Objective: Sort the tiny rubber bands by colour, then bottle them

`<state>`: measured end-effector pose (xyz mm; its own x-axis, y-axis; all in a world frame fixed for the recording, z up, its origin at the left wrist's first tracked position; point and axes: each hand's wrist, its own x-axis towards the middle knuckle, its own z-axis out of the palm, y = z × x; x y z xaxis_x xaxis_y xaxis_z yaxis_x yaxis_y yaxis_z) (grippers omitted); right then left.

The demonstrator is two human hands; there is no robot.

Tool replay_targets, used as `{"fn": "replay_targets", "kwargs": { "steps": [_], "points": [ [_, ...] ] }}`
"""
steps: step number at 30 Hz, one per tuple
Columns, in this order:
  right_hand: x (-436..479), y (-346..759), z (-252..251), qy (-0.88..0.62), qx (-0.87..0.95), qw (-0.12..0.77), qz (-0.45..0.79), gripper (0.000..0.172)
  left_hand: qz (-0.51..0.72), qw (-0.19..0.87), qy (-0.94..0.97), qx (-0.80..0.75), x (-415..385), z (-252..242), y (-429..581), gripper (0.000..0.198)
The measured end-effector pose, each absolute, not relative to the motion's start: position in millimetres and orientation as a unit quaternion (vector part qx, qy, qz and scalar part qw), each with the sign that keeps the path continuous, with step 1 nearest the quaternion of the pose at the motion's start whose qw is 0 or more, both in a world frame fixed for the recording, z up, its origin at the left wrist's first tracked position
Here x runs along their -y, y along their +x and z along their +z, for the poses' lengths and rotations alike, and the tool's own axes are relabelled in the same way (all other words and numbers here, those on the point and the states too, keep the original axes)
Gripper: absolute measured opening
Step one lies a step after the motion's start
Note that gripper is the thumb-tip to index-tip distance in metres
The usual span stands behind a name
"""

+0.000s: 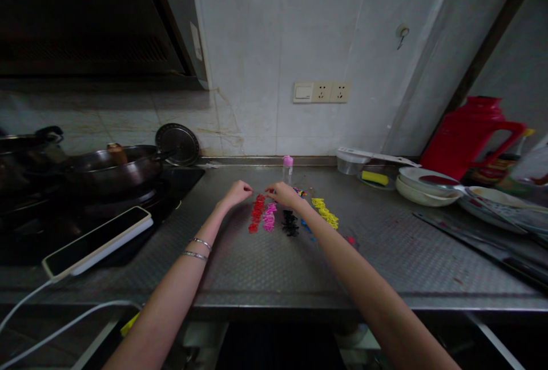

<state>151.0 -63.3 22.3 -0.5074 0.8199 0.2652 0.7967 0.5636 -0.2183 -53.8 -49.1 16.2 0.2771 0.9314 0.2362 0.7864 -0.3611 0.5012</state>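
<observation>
On the metal counter small loop-like pieces, perhaps rubber bands, lie in rows by colour: a red row (257, 213), a pink row (269, 217), a black row (290, 223) and a yellow row (325, 213). Blue pieces (305, 225) are partly hidden by my right forearm. My left hand (240, 192), fingers pinched together, is just left of the red row's far end. My right hand (282, 193) reaches over from the right, its fingertips closed near the top of that row. Whatever either pinch holds is too small to make out. Behind stands a clear bottle with a pink cap (288, 161).
At left, a phone (98, 241) with a white cable rests by the stove, near a pan (115, 167). To the right are stacked bowls (426, 190), a yellow sponge (374, 178), a plastic tub (349, 163), a long dark utensil (466, 244) and a red thermos (460, 136).
</observation>
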Motion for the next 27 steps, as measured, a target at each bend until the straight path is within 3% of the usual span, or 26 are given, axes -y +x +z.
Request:
{"fn": "replay_targets", "kwargs": {
  "steps": [15, 27],
  "points": [
    [63, 301, -4, -0.552, 0.760, 0.338, 0.060, 0.027, 0.245, 0.152, 0.805, -0.519, 55, 13, -36, 0.027],
    [72, 315, -15, -0.607, 0.734, 0.297, 0.063, 0.027, 0.219, 0.149, 0.839, -0.475, 72, 15, 21, 0.026]
  ]
}}
